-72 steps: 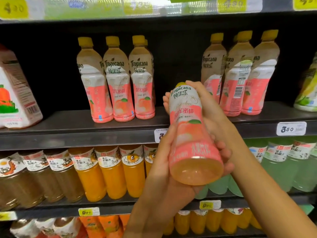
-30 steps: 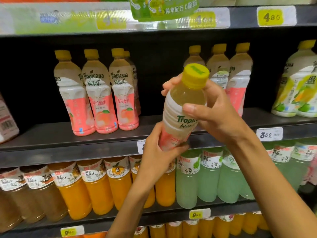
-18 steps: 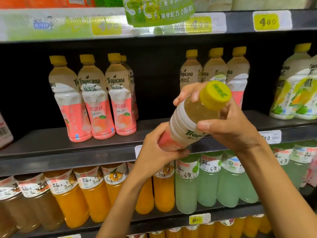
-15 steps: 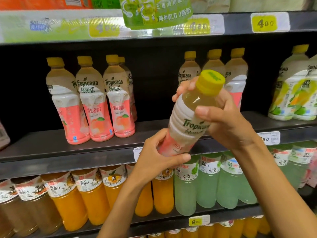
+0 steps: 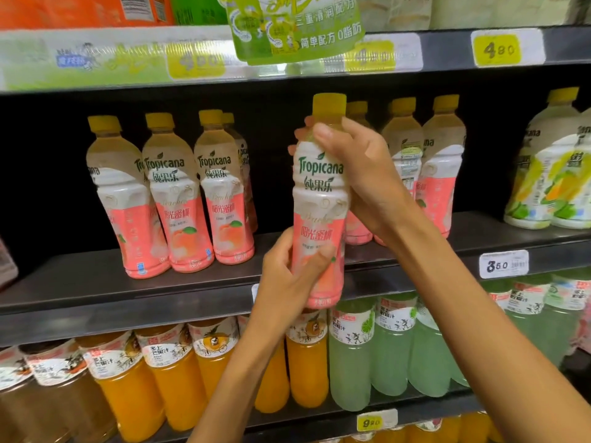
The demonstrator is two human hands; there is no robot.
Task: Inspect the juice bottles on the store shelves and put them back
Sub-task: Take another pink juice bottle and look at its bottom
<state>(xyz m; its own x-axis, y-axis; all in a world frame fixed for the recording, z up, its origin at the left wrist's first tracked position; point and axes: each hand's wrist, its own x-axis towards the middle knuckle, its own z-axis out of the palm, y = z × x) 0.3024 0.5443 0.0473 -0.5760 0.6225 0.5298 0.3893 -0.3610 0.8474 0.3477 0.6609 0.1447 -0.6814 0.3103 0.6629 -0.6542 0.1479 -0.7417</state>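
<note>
Left hand (image 5: 287,276) grips bottle (image 5: 319,199) base, thumb in front; right hand (image 5: 367,177) wraps its shoulder, forearm angled down-right

Store light bright, comes from above and front. Back of middle shelf (image 5: 192,282) stays very dark, almost black behind bottles. Strong glare on top shelf strip (image 5: 96,59), price tags there washed out and hard to read. Green hanging sign (image 5: 294,30) soft, slightly blurred. Wide-angle bend: shelf edges curve, slope down at left and right. Corners soft. Centre bottle label (image 5: 319,174) sharp, readable.
</note>
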